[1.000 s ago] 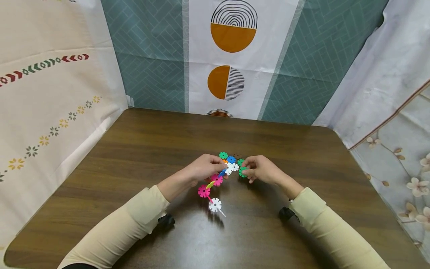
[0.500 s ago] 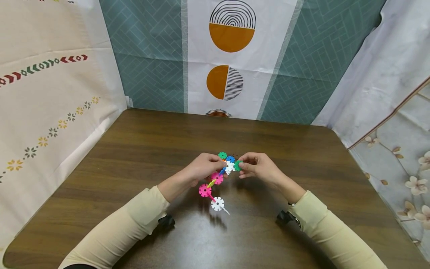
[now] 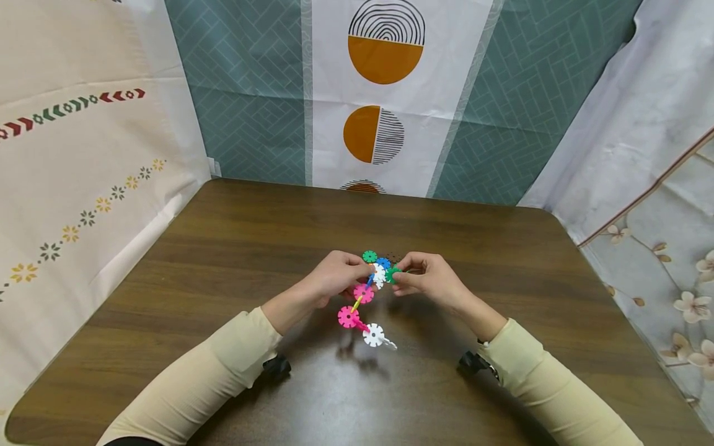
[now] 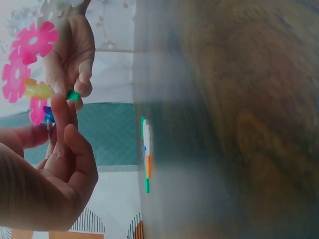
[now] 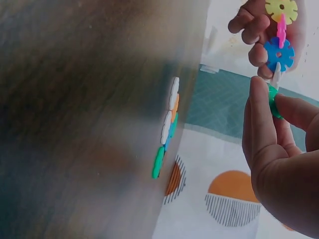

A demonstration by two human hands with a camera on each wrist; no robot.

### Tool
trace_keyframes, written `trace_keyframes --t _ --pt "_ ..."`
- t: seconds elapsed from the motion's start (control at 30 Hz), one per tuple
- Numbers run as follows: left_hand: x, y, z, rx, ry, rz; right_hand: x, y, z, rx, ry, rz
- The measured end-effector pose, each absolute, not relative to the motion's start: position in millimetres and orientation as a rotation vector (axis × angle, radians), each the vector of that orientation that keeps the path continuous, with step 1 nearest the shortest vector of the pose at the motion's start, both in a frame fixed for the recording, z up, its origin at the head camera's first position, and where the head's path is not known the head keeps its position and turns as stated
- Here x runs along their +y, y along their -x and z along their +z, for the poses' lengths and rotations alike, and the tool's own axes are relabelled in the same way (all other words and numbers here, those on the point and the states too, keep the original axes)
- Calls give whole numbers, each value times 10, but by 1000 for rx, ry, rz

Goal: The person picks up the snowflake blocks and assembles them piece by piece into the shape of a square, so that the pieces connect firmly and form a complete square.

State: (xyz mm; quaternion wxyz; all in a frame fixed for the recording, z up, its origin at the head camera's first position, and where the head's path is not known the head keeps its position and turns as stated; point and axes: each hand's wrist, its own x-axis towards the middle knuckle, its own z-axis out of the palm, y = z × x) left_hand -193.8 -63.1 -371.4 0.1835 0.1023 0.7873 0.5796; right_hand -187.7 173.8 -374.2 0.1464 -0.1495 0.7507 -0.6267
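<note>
In the head view my left hand [image 3: 337, 275] pinches a chain of interlocking notched plastic discs near its upper end. A white disc [image 3: 379, 274] sits at that end, joined to a blue disc [image 5: 279, 54]. Below hang a pink disc [image 3: 364, 293], a yellow one [image 3: 357, 303], another pink disc [image 3: 348, 317] and a white disc [image 3: 373, 335] at the lower end. My right hand [image 3: 429, 275] pinches a green disc [image 5: 272, 101] between thumb and fingers, its edge right at the white disc. Both hands are raised above the table.
Loose discs lie on the brown wooden table [image 3: 251, 229] just beyond the hands, among them a green disc [image 3: 370, 256], a blue disc [image 3: 383, 263] and an orange disc [image 4: 148, 167]. Patterned cloths [image 3: 245, 93] hang around the table's back and sides.
My right hand has moved left with the green disc, from apart to right at the white disc. The chain's lower end has swung to the right; my left hand keeps its hold.
</note>
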Motion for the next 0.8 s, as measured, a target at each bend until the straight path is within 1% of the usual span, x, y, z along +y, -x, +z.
trace_keyframes --t 0.3,0.6,0.8 --pt "-618 1931 -3713 2225 -283 1645 1682 1842 -3741 2229 514 -1748" --pt "-619 1900 -3671 2185 -267 1652 1642 1803 -3726 2565 707 -1554" --pt "-613 1896 -3670 2132 -225 1677 1617 1783 -3729 2631 766 -1554"
